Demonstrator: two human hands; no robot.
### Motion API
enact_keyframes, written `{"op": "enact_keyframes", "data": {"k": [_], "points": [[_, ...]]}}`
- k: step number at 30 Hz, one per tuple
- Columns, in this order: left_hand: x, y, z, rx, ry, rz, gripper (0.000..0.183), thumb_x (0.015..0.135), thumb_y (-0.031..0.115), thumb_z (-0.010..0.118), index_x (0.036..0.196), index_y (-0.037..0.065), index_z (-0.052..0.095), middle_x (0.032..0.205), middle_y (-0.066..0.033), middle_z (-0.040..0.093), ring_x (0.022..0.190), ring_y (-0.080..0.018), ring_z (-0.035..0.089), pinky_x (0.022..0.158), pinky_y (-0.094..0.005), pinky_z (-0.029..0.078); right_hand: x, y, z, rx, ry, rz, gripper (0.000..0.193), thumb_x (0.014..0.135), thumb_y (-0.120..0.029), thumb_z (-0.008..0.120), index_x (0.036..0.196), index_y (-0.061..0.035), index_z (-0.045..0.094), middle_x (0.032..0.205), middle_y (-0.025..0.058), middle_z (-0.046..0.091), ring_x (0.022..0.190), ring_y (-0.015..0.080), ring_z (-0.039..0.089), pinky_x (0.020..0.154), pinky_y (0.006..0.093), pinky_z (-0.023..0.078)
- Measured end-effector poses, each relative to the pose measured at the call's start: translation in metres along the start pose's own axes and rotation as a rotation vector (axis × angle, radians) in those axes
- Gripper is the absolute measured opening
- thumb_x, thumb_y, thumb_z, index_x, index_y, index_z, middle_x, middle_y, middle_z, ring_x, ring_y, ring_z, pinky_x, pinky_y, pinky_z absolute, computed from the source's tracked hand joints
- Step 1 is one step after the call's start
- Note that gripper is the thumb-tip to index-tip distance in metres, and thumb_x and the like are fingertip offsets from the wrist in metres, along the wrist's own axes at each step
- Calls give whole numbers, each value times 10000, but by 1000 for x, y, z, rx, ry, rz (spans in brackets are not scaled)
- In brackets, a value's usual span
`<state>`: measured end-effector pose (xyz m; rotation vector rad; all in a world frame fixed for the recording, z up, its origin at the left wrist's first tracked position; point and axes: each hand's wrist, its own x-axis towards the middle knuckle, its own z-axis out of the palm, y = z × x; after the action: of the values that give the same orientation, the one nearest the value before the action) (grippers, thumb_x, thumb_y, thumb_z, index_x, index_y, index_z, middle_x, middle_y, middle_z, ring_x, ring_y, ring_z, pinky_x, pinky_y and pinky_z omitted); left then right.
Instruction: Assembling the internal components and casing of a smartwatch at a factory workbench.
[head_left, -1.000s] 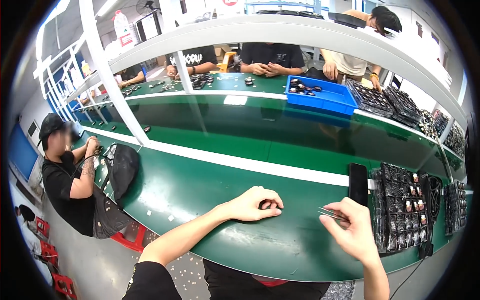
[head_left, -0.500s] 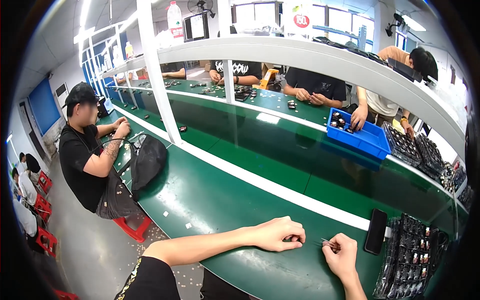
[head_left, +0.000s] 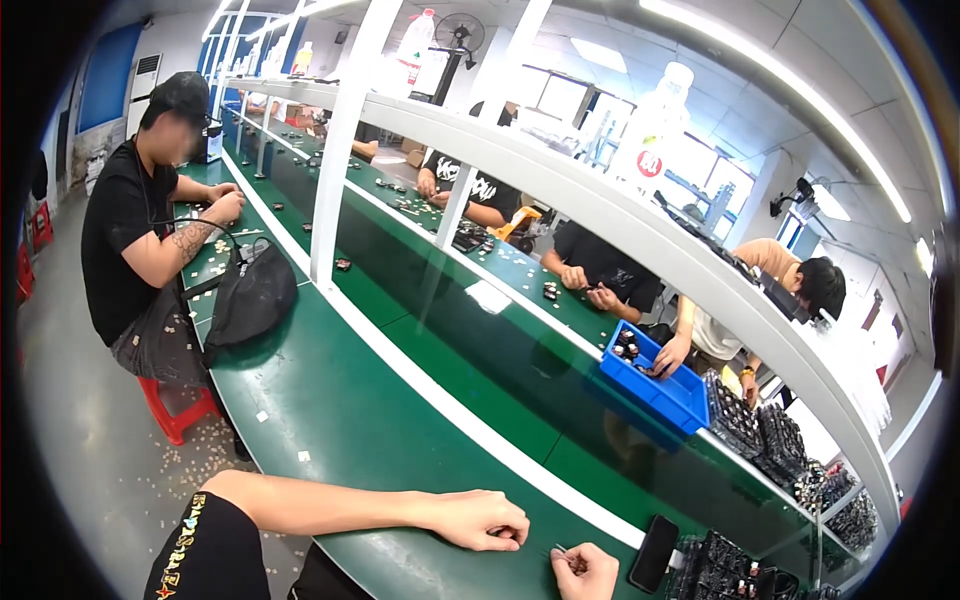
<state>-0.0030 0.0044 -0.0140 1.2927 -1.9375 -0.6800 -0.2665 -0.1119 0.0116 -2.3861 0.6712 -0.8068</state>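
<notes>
My left hand point(head_left: 480, 520) rests on the green bench point(head_left: 400, 470) near the lower edge, fingers curled into a fist; I cannot see whether anything is inside it. Just to its right, my right hand point(head_left: 592, 574) is closed on a thin metal tool like tweezers point(head_left: 560, 550), whose tip points toward the left hand. The two hands lie a short gap apart. A black phone point(head_left: 652, 553) lies flat right beside the right hand.
Black trays of small parts point(head_left: 722, 566) sit at the lower right. A blue bin point(head_left: 660, 385) stands beyond the glass divider, where other people work. At the left a person in black sits on a red stool point(head_left: 175, 410), beside a black bag point(head_left: 250, 295). A white post point(head_left: 335, 150) rises mid-bench.
The view has swung left and upward, so both hands have dropped to the lower edge. The hands stay close together in the same grip; the trays have slid almost out of view.
</notes>
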Motion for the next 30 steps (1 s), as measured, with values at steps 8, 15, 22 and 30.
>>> {"op": "enact_keyframes", "data": {"k": [8, 15, 22, 30], "points": [[0, -7, 3, 3, -21, -19, 215, 1115, 284, 712, 1158, 87, 787, 945, -44, 731, 739, -206, 624, 721, -384, 509, -4, 19, 8, -24, 19, -40, 279, 983, -215, 860, 858, -17, 708, 703, 154, 639, 600, 295, 607, 600, 421, 497], [2, -6, 1, -24, -21, -61, 216, 1105, 289, 726, 1145, 91, 804, 950, -30, 757, 758, -202, 654, 799, -374, 537, -4, 15, 9, -35, 23, 10, 269, 979, -205, 868, 868, -17, 709, 686, 121, 611, 590, 232, 577, 590, 391, 486], [1, -2, 1, -58, 41, -84, 163, 1054, 246, 777, 1075, 94, 834, 853, -38, 749, 706, -209, 660, 777, -368, 551, -3, 16, 12, -37, -11, 111, 294, 946, -128, 910, 798, 27, 709, 682, 52, 652, 589, 66, 547, 557, 274, 464], [5, 4, -7, 27, 163, -7, 63, 935, 168, 842, 953, 108, 834, 806, -15, 760, 649, -194, 693, 775, -350, 527, 8, 20, 13, -59, -53, 32, 264, 1003, -145, 864, 863, -5, 688, 727, 83, 610, 582, 172, 542, 561, 325, 457]]}}
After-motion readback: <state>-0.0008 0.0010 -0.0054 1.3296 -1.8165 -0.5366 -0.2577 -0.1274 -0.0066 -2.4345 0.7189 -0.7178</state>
